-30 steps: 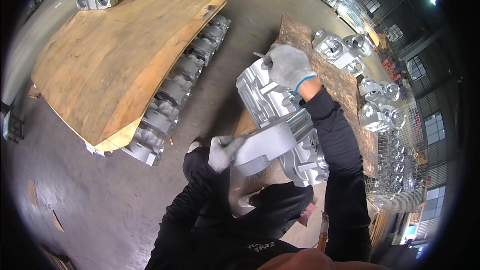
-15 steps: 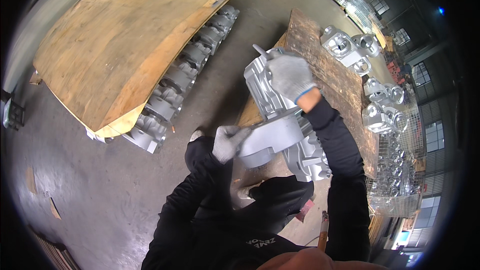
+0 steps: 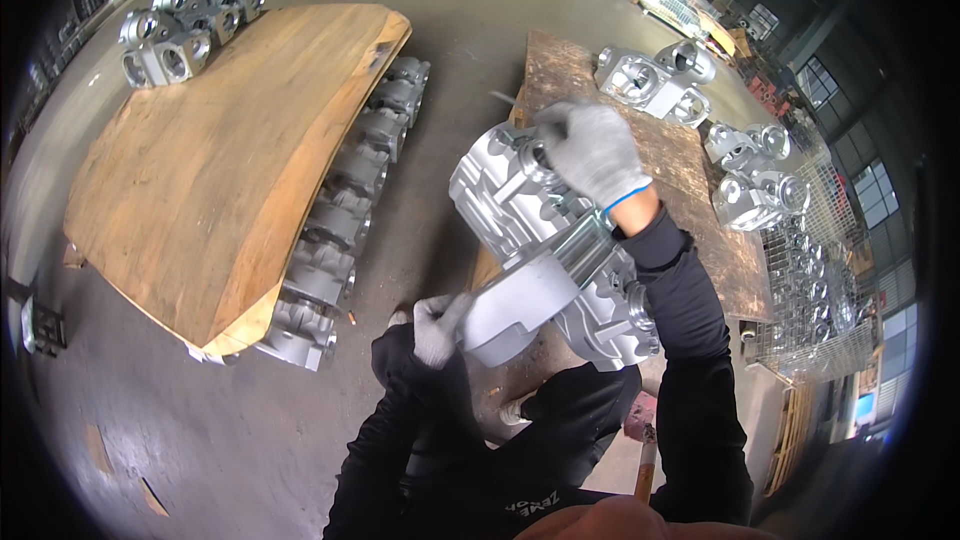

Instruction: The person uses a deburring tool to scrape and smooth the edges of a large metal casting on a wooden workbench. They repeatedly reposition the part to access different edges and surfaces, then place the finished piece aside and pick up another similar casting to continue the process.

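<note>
A large silver-grey metal casting [image 3: 515, 305] with a ribbed body and a smooth rounded flange lies tilted before me, at the near end of a worn wooden board. My left hand [image 3: 438, 328], in a light grey knitted glove, grips the flange's left edge, thumb on top. Over the far end of the casting is my right hand [image 3: 596, 152], gloved alike and closed. A thin grey bar-like tool [image 3: 503, 97] juts out to the left beyond its fingers; its kind is blurred. Whether the tool touches the casting cannot be made out.
On the left, a plywood sheet [image 3: 220, 160] covers a row of castings [image 3: 335, 215], with more castings [image 3: 170, 35] stacked at its far end. The worn board [image 3: 690, 175] at right bears castings [image 3: 655, 80]. Wire cages [image 3: 815, 310] of parts stand beyond.
My view has shifted, bringing more of the far-left stack into sight. My right hand stays closed at the casting's far end, and the tool juts further left. My left hand keeps its grip.
</note>
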A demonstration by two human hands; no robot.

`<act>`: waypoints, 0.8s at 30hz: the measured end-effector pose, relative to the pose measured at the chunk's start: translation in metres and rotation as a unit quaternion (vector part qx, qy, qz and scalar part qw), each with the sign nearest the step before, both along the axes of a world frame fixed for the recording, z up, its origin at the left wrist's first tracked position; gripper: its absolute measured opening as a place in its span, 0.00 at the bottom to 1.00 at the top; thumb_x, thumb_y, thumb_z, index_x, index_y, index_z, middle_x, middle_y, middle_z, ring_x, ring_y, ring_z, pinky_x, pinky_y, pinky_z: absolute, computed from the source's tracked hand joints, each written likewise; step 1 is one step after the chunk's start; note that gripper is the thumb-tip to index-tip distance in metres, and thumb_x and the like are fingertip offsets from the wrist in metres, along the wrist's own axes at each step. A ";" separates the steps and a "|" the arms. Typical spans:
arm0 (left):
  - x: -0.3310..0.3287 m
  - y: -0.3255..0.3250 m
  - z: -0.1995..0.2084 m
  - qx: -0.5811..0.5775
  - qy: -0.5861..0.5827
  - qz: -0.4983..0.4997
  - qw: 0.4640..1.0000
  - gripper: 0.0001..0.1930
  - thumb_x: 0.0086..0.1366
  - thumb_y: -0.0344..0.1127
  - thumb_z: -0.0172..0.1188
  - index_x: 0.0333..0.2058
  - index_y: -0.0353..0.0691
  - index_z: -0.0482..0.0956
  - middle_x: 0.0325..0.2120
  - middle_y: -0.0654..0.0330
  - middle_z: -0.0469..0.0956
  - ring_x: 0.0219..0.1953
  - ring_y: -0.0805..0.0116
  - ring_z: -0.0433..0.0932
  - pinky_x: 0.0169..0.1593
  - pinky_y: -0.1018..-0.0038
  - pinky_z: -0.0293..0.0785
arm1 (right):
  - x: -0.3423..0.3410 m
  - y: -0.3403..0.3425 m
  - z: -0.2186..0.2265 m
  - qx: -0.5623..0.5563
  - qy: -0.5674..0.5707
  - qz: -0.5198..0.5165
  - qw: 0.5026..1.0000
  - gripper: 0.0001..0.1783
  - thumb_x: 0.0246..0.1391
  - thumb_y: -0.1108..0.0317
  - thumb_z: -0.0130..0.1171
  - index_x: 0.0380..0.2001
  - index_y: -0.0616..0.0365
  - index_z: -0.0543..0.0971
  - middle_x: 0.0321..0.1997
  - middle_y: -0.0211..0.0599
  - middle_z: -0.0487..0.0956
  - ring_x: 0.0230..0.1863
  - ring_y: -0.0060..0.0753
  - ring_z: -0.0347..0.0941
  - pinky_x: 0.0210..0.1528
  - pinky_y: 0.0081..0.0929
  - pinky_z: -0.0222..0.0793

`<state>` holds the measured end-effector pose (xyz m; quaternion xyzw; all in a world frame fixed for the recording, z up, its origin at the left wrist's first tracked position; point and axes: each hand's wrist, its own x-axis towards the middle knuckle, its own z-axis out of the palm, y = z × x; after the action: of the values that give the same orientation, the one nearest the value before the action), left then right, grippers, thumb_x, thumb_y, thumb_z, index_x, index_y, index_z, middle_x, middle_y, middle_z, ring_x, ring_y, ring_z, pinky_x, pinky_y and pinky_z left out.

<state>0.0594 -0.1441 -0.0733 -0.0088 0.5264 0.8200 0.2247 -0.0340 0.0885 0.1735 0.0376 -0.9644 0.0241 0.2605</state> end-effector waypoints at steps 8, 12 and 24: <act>-0.004 -0.001 -0.012 0.004 0.044 0.019 0.999 0.17 0.71 0.37 0.66 0.22 0.37 0.82 0.15 0.73 0.73 0.16 0.85 0.63 0.21 0.79 0.55 | -0.024 0.056 0.031 0.017 -0.119 -0.124 0.985 0.15 0.47 0.61 0.61 0.32 0.58 0.89 0.32 0.57 0.83 0.39 0.60 0.83 0.46 0.46 0.79; -0.002 -0.005 -0.015 -0.018 0.075 0.016 0.997 0.16 0.71 0.37 0.65 0.24 0.36 0.83 0.16 0.73 0.73 0.17 0.84 0.64 0.22 0.78 0.56 | -0.041 0.032 0.020 0.029 -0.197 -0.091 0.976 0.18 0.46 0.61 0.60 0.32 0.65 0.88 0.38 0.62 0.84 0.45 0.63 0.83 0.51 0.50 0.79; 0.000 -0.004 -0.009 0.011 0.019 0.021 1.000 0.15 0.72 0.37 0.65 0.30 0.31 0.86 0.21 0.66 0.81 0.21 0.80 0.72 0.27 0.78 0.66 | 0.002 0.037 0.007 -0.056 -0.135 -0.140 0.979 0.16 0.49 0.60 0.60 0.30 0.62 0.88 0.36 0.60 0.84 0.43 0.60 0.83 0.50 0.50 0.80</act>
<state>0.0597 -0.1479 -0.0818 -0.0018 0.5214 0.8301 0.1978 -0.0317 0.1253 0.1801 -0.1163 -0.9835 0.0463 0.1304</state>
